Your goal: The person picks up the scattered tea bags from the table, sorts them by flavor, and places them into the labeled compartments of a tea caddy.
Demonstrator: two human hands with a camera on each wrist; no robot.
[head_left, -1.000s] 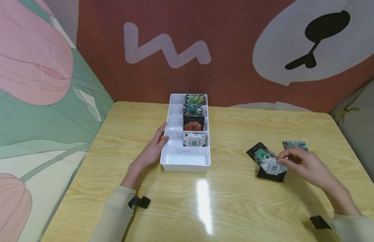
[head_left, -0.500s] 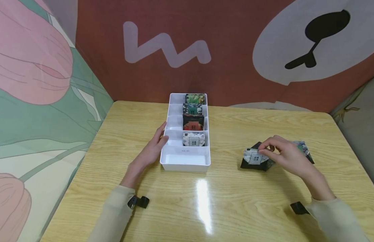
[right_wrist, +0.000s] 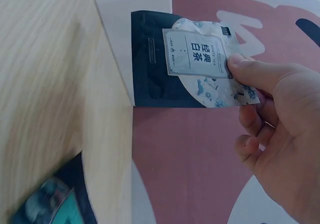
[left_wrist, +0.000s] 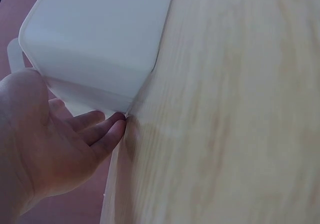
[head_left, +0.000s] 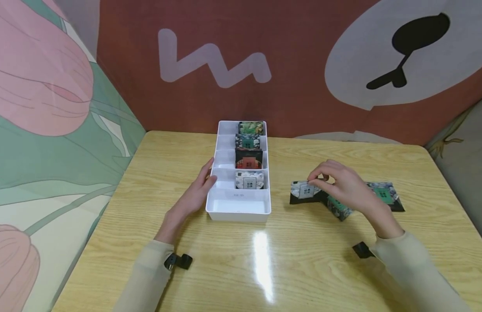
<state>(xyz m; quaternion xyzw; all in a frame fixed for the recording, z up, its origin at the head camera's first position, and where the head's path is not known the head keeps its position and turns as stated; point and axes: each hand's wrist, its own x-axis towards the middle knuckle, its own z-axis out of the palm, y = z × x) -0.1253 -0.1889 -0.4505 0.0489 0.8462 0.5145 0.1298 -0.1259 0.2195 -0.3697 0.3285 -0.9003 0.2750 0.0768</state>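
My right hand [head_left: 344,186] pinches a white tea packet [head_left: 303,190] between thumb and fingers, right of the organizer box. In the right wrist view the packet [right_wrist: 195,59] shows a dark end and a pale label with Chinese characters. My left hand [head_left: 195,190] rests along the left side of the white organizer box [head_left: 238,207]. In the left wrist view its fingers [left_wrist: 107,134] touch the lower edge of the box wall. A matching white packet [head_left: 250,180] stands in the second compartment from the front; the frontmost compartment holds nothing.
Behind it in the box stand a black-and-red packet [head_left: 249,159], a teal-labelled packet [head_left: 248,141] and a green packet [head_left: 251,128]. On the wooden table [head_left: 303,260], green-labelled packets lie under the right hand [head_left: 338,209] and to its right [head_left: 384,194]. A printed wall covering rises behind the table.
My right hand has lifted the white tea packet off the loose packets and carried it left toward the box, uncovering the green-labelled packets. The left hand and the box have stayed put.
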